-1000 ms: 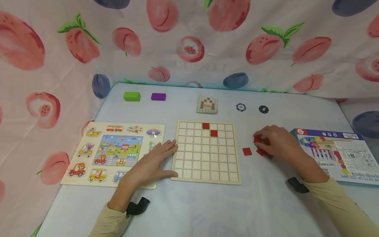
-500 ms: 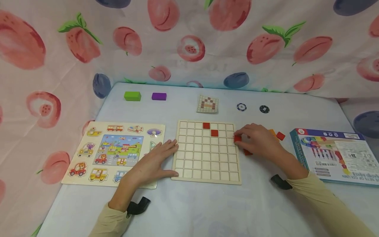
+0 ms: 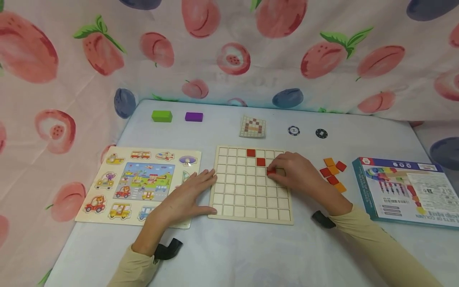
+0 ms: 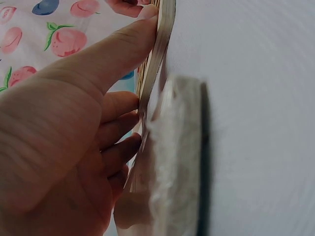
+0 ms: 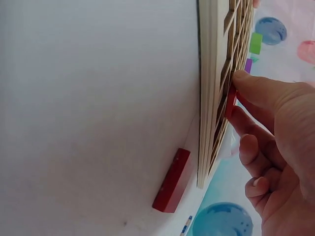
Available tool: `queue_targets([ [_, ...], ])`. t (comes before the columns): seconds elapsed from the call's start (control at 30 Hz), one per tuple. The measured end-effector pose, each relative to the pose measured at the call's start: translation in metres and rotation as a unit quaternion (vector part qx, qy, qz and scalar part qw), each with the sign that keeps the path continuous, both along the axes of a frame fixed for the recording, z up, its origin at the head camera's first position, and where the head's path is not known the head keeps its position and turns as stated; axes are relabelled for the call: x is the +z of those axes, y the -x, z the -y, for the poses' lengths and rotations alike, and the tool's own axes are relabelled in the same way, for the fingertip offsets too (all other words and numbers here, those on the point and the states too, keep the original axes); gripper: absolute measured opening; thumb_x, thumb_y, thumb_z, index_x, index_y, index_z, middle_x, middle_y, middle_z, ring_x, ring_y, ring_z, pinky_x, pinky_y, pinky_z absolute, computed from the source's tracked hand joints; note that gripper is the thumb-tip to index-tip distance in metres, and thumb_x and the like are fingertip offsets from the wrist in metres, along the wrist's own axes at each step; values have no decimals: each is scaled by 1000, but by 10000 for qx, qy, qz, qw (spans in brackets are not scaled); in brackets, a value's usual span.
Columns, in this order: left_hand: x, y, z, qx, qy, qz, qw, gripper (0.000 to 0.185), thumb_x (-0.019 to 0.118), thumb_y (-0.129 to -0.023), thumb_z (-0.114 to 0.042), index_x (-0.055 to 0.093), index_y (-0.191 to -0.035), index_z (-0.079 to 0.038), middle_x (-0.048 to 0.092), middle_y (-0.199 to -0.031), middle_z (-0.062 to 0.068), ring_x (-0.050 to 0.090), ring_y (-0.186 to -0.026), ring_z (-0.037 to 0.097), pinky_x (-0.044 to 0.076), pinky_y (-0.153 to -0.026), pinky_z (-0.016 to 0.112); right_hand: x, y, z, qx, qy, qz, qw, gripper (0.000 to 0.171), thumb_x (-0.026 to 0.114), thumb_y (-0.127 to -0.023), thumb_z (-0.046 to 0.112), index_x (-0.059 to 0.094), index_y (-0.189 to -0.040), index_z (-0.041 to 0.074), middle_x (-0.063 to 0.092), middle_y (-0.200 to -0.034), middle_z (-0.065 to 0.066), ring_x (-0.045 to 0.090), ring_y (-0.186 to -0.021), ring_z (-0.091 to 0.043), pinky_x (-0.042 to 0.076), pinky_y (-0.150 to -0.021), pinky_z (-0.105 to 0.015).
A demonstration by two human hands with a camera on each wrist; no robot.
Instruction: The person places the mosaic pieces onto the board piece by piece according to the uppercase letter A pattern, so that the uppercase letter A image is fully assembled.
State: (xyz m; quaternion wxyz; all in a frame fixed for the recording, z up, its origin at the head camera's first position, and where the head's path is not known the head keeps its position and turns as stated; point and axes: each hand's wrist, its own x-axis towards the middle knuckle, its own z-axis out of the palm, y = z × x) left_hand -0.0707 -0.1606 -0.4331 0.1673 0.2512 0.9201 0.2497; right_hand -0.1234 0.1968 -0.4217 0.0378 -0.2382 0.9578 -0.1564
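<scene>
Near the middle of the table lies a wooden grid board [image 3: 251, 221] with two red square tiles in cells near its top, an upper tile [image 3: 250, 153] and a lower tile [image 3: 260, 162]. My left hand [image 3: 183, 197] rests at the board's left edge, fingers spread, over part of the picture puzzle. Thumb and fingers of my right hand [image 3: 299, 173] pinch a red tile [image 5: 231, 101] at the board's surface, right of and below the second tile. In the right wrist view, another red tile [image 5: 172, 182] lies on the table beside the board; in the head view my hand hides it.
Several red and orange tiles [image 3: 332, 180] lie right of the board, before a toy box [image 3: 408, 191]. A vehicle puzzle [image 3: 104, 155] lies left. Behind are a pattern card [image 3: 252, 126], a blue-white chip [image 3: 294, 130], a black chip [image 3: 321, 133], a green block [image 3: 162, 116] and a purple block [image 3: 194, 116].
My right hand has moved left from the loose tiles to over the board, carrying a red tile. The pile of tiles is now uncovered. My left hand has stayed in place.
</scene>
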Motion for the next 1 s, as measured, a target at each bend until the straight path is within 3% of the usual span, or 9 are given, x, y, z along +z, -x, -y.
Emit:
queue_targets([
  [0.23, 1, 0, 0, -15, 2, -21, 10000, 97, 87, -86, -48, 42, -165, -15, 28, -178, -1, 24, -167, 26, 21, -140, 49, -3, 0, -1, -21, -55, -139, 9999, 14, 87, -90, 28, 86, -102, 20, 79, -108, 0, 68, -103, -22, 63, -91, -41],
  [0.67, 1, -1, -1, 41, 73, -21, 10000, 98, 87, -86, -48, 41, -165, -15, 27, -178, -1, 24, -168, 27, 22, -139, 50, -1, -3, -12, 256, 47, -140, 9996, 23, 85, -92, 23, 84, -115, 20, 80, -114, 0, 70, -108, -23, 64, -93, -42],
  [0.8, 1, -1, -1, 62, 74, 13, 10000, 98, 87, -86, -48, 41, -165, -16, 27, -178, -2, 23, -168, 26, 22, -139, 50, 5, -6, -25, 53, 38, -48, 10000, 24, 81, -96, 22, 82, -120, 21, 79, -119, -2, 69, -115, -26, 63, -99, -48],
  [1.0, 2, -1, -1, 26, 49, 6, 10000, 97, 87, -86, -48, 41, -165, -14, 27, -178, -1, 24, -167, 27, 21, -140, 50, 14, -11, -61, -670, -173, 197, 9974, 29, 75, -100, 23, 78, -129, 19, 73, -133, -11, 64, -127, -34, 59, -105, -59],
])
